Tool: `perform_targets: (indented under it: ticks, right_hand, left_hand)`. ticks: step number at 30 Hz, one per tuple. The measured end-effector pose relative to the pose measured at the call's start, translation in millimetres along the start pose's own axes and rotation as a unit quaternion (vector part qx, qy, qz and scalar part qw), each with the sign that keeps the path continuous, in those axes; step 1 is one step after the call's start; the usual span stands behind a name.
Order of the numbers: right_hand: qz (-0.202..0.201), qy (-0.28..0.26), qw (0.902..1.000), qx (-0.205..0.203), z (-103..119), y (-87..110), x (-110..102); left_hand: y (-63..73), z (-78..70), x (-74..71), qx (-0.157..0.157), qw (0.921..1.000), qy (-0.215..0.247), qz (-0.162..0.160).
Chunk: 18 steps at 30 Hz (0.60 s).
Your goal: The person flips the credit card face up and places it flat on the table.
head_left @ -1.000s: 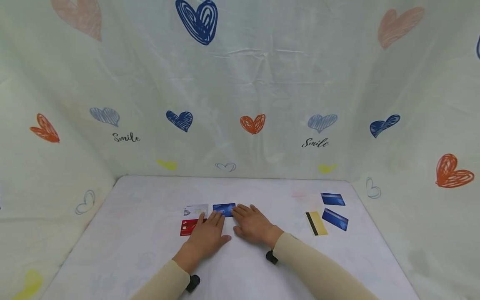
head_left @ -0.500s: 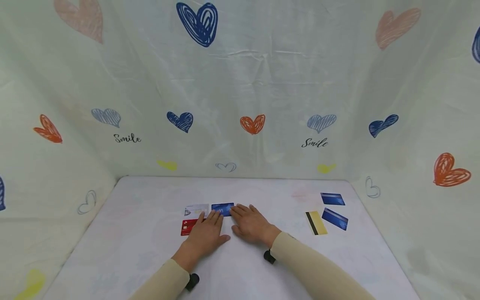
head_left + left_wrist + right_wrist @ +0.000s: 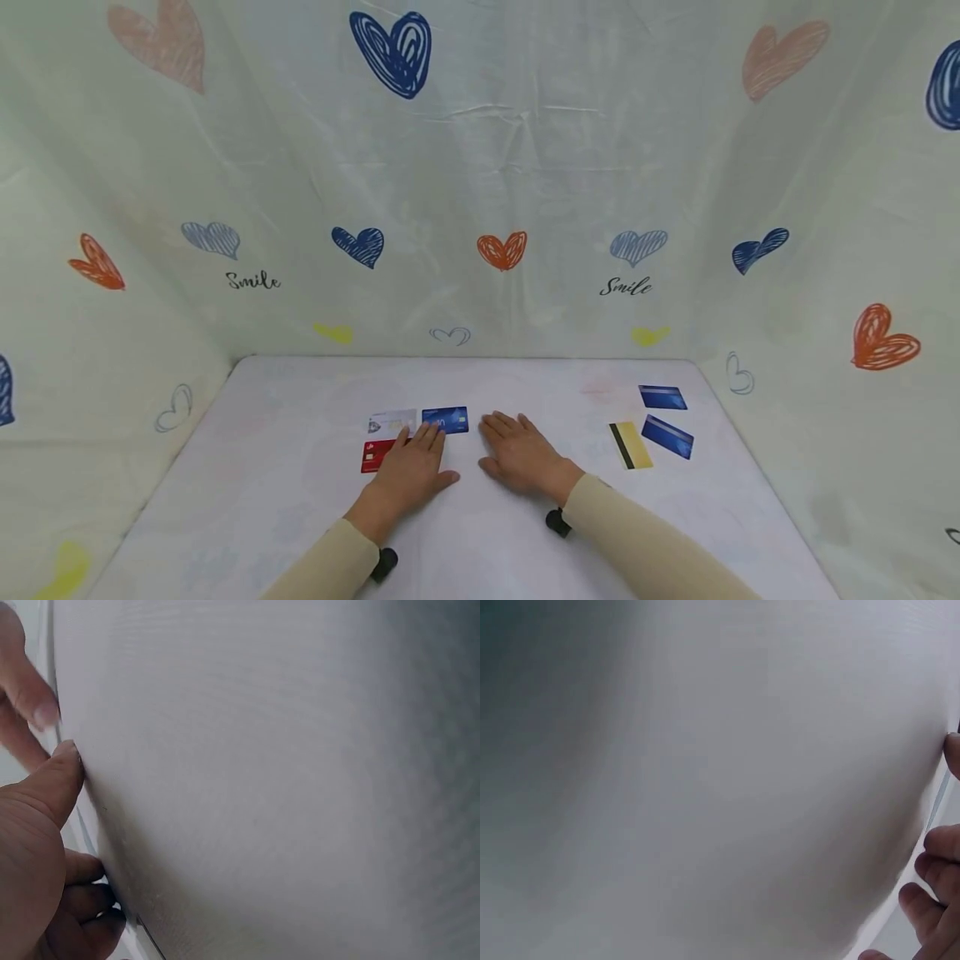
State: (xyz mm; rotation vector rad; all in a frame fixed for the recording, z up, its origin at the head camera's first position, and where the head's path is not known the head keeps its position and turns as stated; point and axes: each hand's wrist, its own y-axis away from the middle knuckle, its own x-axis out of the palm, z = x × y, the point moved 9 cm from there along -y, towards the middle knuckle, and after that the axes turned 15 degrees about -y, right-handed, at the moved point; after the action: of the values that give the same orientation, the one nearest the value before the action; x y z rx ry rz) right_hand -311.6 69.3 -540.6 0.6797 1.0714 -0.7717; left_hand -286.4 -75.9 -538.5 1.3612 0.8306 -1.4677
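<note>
In the head view my left hand lies with its fingers extended over the cards left of the middle. Its fingertips touch the lower edge of a blue bank card and cover part of a red bank card. A white card sits just above the red one, beside the blue one. My right hand rests palm down to the right of that blue card, a small gap apart from it, and holds nothing. The left wrist view shows the left hand's thumb against the tabletop.
On the right of the white table lie a gold card with a black stripe and two blue cards, an upper one and a tilted lower one. A curtain printed with hearts surrounds the table's back and sides.
My right hand has moved right, off the blue card it was touching. That card shifted slightly left earlier on. The left hand has stayed nearly in place.
</note>
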Motion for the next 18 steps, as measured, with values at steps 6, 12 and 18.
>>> perform_targets:
  ticks: [6,12,18]
  right_hand:
    - [-0.032,-0.023,0.9982,0.044,-46,42.7,-15]
    - [-0.075,-0.018,0.9923,0.097,-93,92.4,-32]
    - [-0.112,0.013,0.9806,0.16,-124,135.5,-42]
  left_hand:
    - [1.3,0.7,0.6,-0.001,0.9997,0.022,0.01]
    - [0.4,1.3,2.4,0.0,0.9996,0.025,0.011]
    - [-0.7,1.5,3.3,-0.003,0.9995,0.028,0.013]
